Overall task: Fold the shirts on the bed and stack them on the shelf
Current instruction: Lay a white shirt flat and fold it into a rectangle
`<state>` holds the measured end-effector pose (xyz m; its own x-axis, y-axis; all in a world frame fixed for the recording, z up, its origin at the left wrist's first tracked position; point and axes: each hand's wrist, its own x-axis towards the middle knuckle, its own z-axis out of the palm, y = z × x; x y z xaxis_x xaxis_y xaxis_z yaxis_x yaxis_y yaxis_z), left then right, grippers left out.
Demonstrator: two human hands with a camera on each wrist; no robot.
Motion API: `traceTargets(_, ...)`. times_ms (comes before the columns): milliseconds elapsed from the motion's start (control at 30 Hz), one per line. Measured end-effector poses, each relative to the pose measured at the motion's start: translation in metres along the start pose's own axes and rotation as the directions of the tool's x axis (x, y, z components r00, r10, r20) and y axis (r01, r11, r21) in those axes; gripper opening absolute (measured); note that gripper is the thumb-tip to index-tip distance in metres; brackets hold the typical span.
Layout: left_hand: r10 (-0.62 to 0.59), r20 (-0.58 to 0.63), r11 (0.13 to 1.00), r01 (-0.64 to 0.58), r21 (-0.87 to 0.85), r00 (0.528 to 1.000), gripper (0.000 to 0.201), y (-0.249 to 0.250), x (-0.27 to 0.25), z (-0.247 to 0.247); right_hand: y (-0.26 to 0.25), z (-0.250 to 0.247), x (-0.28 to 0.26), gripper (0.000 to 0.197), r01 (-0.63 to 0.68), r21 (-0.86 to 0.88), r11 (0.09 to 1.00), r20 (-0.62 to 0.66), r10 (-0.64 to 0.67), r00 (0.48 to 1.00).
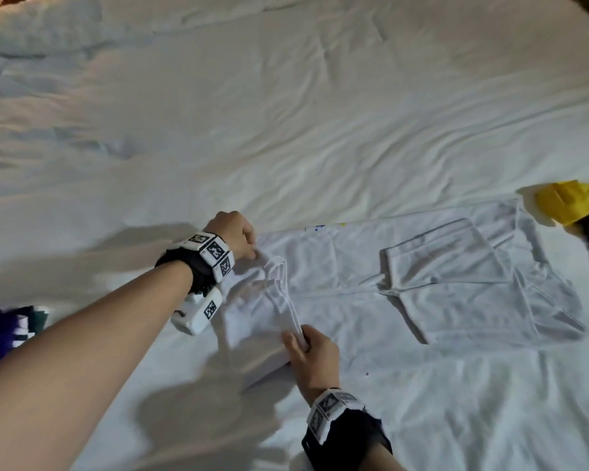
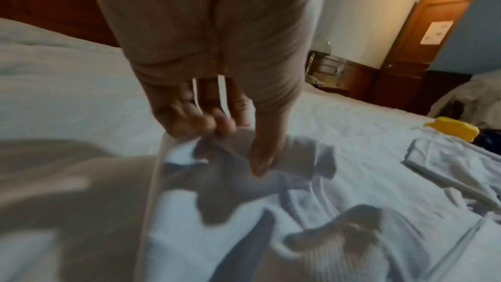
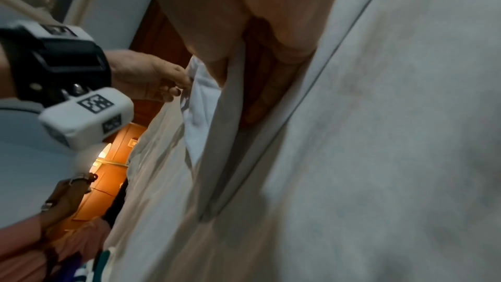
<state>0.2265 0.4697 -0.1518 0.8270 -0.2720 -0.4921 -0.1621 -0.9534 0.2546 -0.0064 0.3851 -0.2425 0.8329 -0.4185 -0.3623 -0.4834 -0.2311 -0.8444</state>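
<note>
Left hand (image 1: 233, 237) pinches far shoulder of white shirt (image 1: 422, 283) on bed (image 1: 286, 113); right hand (image 1: 312, 355) pinches near shoulder; yellow cloth (image 1: 563, 202) far right

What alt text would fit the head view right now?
Both hands pinch one end of a white shirt spread flat on a white bed: the left hand at the far corner, the right hand at the near one. Yellow cloth lies at the right edge.

A bedroom: white-sheeted bed (image 1: 286, 113), wooden door (image 2: 423, 35), dark headboard (image 2: 54, 1).
</note>
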Motion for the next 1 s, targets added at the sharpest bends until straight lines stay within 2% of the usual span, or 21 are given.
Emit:
traceTargets(100,0.087,0.017,0.996,-0.086,-0.033,0.996,0.014,0.023,0.007,0.0,-0.002,-0.032,-0.003,0.035,0.049,0.082,0.995,0.019,-0.051,0.999)
traceTargets(200,0.152,0.027,0.967,-0.143,-0.212,0.988,0.018,0.07,0.014,0.004,0.003,-0.081,-0.002,0.027,0.077,0.193,0.978,-0.016,-0.075,0.997)
traceTargets(267,0.194,0.009,0.923,-0.18,-0.34,0.981,0.011,0.111,0.023,0.01,0.013,-0.119,0.001,0.023,0.05,0.273,0.961,-0.057,-0.036,0.998)
traceTargets(333,0.252,0.034,0.875,-0.212,-0.436,0.967,0.022,0.16,0.035,0.019,0.024,-0.16,0.005,0.019,0.008,0.356,0.934,-0.097,0.028,0.995)
traceTargets(433,0.306,0.062,0.82,-0.23,-0.524,0.95,0.034,0.237,0.05,0.043,0.051,-0.22,0.013,0.02,-0.028,0.371,0.928,-0.214,0.115,0.97)
traceTargets(500,0.318,0.04,0.803,-0.247,-0.543,0.947,0.041,0.287,0.056,0.062,0.069,-0.259,0.02,0.019,-0.036,0.362,0.932,-0.318,0.16,0.935)
traceTargets(567,0.331,0.012,0.786,-0.268,-0.558,0.944,0.031,0.329,0.061,0.084,0.089,-0.292,0.029,0.025,-0.064,0.312,0.948,-0.42,0.198,0.886)
traceTargets(633,0.333,0.005,0.801,-0.28,-0.529,0.943,0.035,0.356,0.069,0.101,0.101,-0.315,0.04,0.022,-0.135,0.23,0.964,-0.445,0.228,0.866)
traceTargets(700,0.318,0.034,0.87,-0.278,-0.407,0.947,0.027,0.372,0.076,0.116,0.107,-0.329,0.051,0.014,-0.162,0.198,0.967,-0.423,0.233,0.876)
traceTargets(733,0.313,0.052,0.902,-0.28,-0.329,0.948,0.02,0.375,0.077,0.119,0.106,-0.333,0.055,0.024,-0.157,0.199,0.967,-0.407,0.227,0.885)
traceTargets(800,0.293,0.039,0.931,-0.276,-0.24,0.955,0.043,0.378,0.082,0.123,0.107,-0.334,0.062,0.039,-0.135,0.216,0.967,-0.376,0.21,0.902)
traceTargets(900,0.287,-0.001,0.909,-0.273,-0.314,0.958,0.034,0.388,0.087,0.123,0.107,-0.34,0.066,0.039,-0.045,0.205,0.978,-0.432,0.131,0.892)
traceTargets(1000,0.338,-0.013,0.866,-0.316,-0.388,0.941,0.039,0.405,0.093,0.128,0.115,-0.356,0.066,0.044,-0.041,0.186,0.982,-0.502,0.131,0.855)
